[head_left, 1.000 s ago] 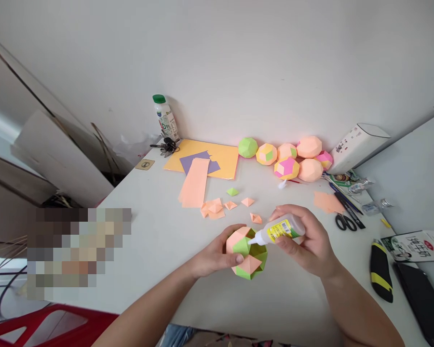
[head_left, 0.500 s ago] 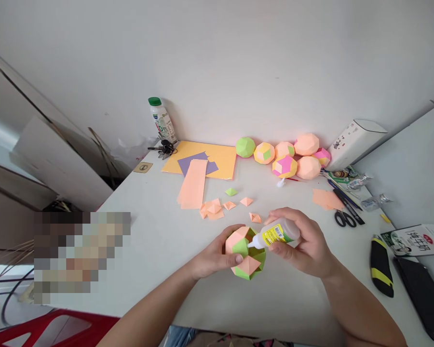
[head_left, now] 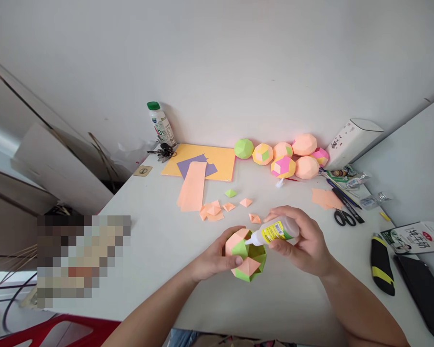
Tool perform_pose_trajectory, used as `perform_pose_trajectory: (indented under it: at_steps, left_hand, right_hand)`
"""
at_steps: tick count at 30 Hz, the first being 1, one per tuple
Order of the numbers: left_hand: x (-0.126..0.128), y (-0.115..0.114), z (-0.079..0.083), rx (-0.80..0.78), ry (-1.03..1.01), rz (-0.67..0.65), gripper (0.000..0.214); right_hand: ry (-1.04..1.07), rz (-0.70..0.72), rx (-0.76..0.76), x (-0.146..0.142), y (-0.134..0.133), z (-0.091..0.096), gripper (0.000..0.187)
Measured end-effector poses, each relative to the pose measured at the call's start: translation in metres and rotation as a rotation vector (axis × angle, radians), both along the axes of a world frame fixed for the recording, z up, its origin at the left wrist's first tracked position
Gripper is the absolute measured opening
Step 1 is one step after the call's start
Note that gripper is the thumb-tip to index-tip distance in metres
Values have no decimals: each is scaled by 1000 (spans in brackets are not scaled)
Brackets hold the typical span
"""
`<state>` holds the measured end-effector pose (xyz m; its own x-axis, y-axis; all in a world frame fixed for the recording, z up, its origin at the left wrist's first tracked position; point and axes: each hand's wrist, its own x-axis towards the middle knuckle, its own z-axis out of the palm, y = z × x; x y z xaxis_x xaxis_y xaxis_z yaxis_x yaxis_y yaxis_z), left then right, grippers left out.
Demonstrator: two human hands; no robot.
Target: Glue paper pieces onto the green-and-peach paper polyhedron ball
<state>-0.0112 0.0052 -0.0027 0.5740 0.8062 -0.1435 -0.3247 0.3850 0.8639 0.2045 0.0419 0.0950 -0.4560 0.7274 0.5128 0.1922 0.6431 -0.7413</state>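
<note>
My left hand [head_left: 217,258] grips a peach and green folded-paper ball [head_left: 246,271] from its left side, thumb on a front facet. The ball has an opening on its upper right. In my right hand [head_left: 304,243] is a glue bottle [head_left: 278,230] with a yellow label, tilted so its white nozzle points left and touches or nearly touches a green facet by the opening. Just beyond the hands lie small folded peach pieces [head_left: 246,202] and one green piece [head_left: 230,193].
Finished paper balls [head_left: 306,167] line the wall. Peach strips [head_left: 193,188] lie over purple paper and a yellow sheet [head_left: 224,164]. Scissors [head_left: 345,218], a utility knife [head_left: 381,265] and a black phone-like slab [head_left: 421,296] are at right. A bottle [head_left: 162,126] and keys [head_left: 165,152] stand back left.
The glue bottle's nozzle has shifted slightly left along the green facet's edge. The left hand still holds the ball in nearly the same place.
</note>
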Motion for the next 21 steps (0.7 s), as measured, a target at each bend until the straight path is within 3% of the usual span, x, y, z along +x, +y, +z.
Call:
perform_pose_trajectory:
  at_steps: [16, 21]
  left_hand:
    - [0, 0, 1, 10, 16, 19, 76]
    - [1, 0, 4, 15, 27, 16, 76]
  right_hand:
    - [7, -64, 24, -3, 0, -2, 37]
    - [50, -63, -34, -5, 0, -5, 37]
